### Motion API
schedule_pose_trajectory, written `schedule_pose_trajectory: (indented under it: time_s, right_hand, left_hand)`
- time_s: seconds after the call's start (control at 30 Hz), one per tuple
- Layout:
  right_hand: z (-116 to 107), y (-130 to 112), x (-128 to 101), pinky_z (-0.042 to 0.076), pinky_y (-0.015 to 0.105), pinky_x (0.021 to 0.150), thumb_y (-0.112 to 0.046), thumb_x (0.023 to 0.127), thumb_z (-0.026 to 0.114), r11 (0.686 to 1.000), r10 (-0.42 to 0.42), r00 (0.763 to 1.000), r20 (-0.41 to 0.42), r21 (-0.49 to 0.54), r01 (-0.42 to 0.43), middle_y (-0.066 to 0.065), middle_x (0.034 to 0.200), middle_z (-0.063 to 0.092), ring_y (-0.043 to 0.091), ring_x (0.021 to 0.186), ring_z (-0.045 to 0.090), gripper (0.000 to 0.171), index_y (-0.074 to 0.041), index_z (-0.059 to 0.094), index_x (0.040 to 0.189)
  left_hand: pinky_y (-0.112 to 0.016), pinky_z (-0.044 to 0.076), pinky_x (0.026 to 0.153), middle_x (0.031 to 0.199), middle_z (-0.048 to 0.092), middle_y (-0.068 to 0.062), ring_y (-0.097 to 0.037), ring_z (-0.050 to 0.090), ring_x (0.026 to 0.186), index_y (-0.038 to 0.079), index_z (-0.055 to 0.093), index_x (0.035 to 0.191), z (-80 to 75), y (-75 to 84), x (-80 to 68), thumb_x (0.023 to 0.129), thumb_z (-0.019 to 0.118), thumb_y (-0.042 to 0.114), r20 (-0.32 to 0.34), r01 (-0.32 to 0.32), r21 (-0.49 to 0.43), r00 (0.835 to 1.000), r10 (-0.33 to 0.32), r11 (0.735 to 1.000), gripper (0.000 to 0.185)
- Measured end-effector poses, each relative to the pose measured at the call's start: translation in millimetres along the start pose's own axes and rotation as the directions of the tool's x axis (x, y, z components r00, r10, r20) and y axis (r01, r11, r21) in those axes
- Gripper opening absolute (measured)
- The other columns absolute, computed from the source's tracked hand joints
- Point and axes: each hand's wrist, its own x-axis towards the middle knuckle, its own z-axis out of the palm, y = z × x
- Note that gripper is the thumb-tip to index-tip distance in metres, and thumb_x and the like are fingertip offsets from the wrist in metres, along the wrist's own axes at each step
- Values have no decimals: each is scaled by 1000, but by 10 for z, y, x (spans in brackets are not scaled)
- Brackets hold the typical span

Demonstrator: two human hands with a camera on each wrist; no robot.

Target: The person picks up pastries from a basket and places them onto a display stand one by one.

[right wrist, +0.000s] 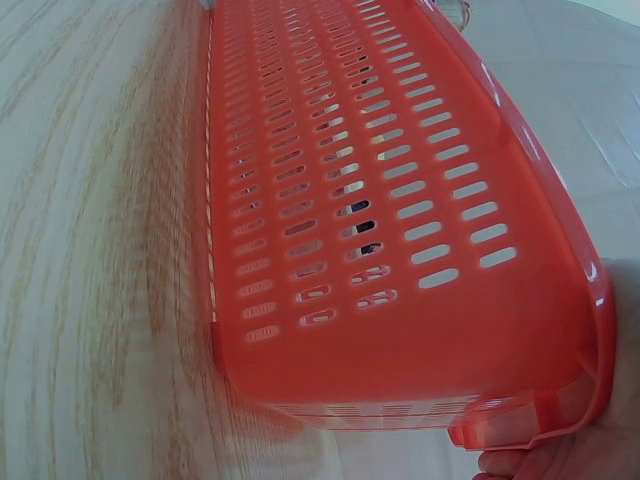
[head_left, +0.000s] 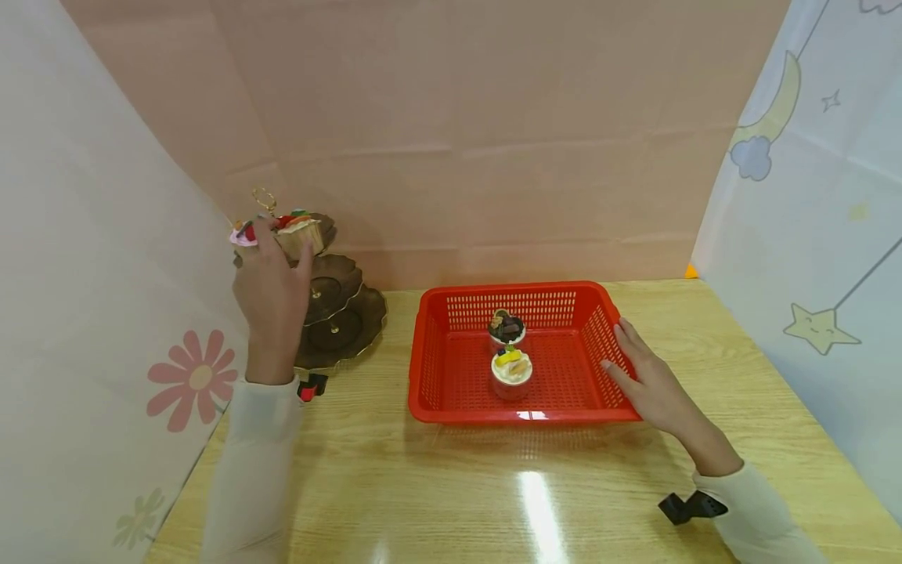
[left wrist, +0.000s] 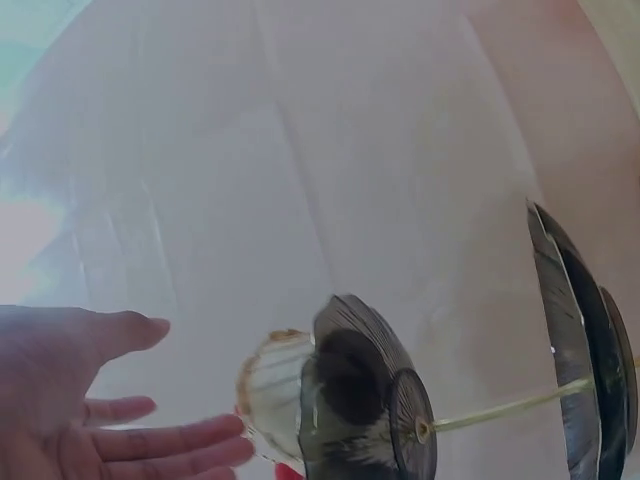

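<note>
At the left, my left hand reaches to the top plate of a dark tiered stand. Its fingers are extended and the thumb is spread, beside a toy cake slice with fruit on top and a pink-creamed toy cake. The left wrist view shows the fingertips right at the pale fluted side of a cake on that plate. My right hand holds the right rim of a red basket, thumb inside and fingers outside. Fingertips show under the rim.
Two toy dessert cups stand in the basket: a chocolate-topped one behind a cream-topped one with yellow fruit. Everything rests on a wooden table. A pink cloth hangs behind, with printed white cloths on both sides.
</note>
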Motion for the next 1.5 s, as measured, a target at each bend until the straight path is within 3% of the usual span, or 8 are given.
schedule_pose_trajectory:
  time_s: [0.13, 0.3, 0.5, 0.67, 0.77, 0.97, 1.33, 1.5]
  right_hand:
    - [-3, -5, 7, 16, 71, 113, -31, 108, 51, 1000, -4, 1000, 0, -8, 4, 23, 168, 4, 52, 149, 11, 73, 7, 14, 158]
    - [-2, -3, 14, 16, 72, 112, -29, 108, 51, 1000, -3, 1000, 2, -15, 3, 23, 168, 4, 53, 149, 12, 72, 7, 14, 158]
    - [10, 18, 18, 17, 72, 112, -31, 108, 50, 1000, 0, 1000, 1, -18, 0, 21, 168, 3, 53, 149, 12, 73, 6, 14, 158]
    - [18, 35, 4, 16, 71, 113, -32, 108, 50, 1000, 0, 1000, 1, -19, 0, 21, 168, 3, 53, 149, 12, 73, 7, 14, 158]
    - [14, 37, -4, 17, 72, 112, -32, 108, 50, 1000, 1, 1000, 1, -21, -1, 21, 168, 3, 53, 148, 12, 73, 7, 14, 158]
    - [7, 27, -9, 17, 72, 112, -31, 108, 51, 1000, 4, 1000, 6, -23, -4, 23, 167, 3, 55, 147, 13, 74, 7, 12, 158]
    - [5, 11, 8, 21, 73, 110, -33, 107, 51, 999, 7, 1000, 1, -49, -7, 24, 167, 3, 55, 147, 16, 75, 7, 12, 158]
    - [2, 1, 19, 21, 73, 110, -32, 107, 51, 999, 5, 1000, 5, -51, -5, 22, 168, 2, 55, 147, 15, 75, 7, 12, 158]
  left_hand:
    - [-58, 52, 61, 93, 67, -23, -46, 63, 73, 6, 52, 138, -7, 34, -100, 99, 64, 40, -80, -89, -16, 993, 88, 996, 53]
    - [-54, 49, 57, 95, 73, -17, -40, 64, 68, 7, 58, 133, 17, 56, -199, 96, 70, 40, -98, -174, -63, 981, 167, 983, 52]
    - [-52, 52, 63, 97, 75, -16, -37, 69, 77, 7, 63, 128, 134, 84, -319, 92, 75, 43, 2, -217, -189, 975, 222, 958, 52]
    - [-50, 55, 64, 97, 76, -15, -33, 71, 80, 7, 66, 123, 285, 165, -442, 91, 77, 41, 113, -257, -288, 948, 299, 923, 48]
    - [-48, 57, 71, 100, 75, -13, -31, 71, 86, 8, 66, 124, 366, 248, -529, 90, 79, 38, 202, -248, -367, 919, 338, 896, 48]
    - [-45, 57, 80, 111, 73, -12, -28, 69, 94, 10, 63, 133, 507, 412, -694, 90, 79, 35, 357, -211, -467, 843, 402, 859, 52]
    - [-46, 57, 88, 121, 69, -11, -35, 66, 108, 10, 54, 142, 703, 699, -958, 90, 77, 44, 570, -187, -438, 699, 432, 879, 67]
    - [-48, 49, 102, 140, 60, -13, -34, 58, 126, 7, 50, 149, 784, 794, -1076, 89, 76, 48, 630, -218, -409, 635, 447, 886, 77]
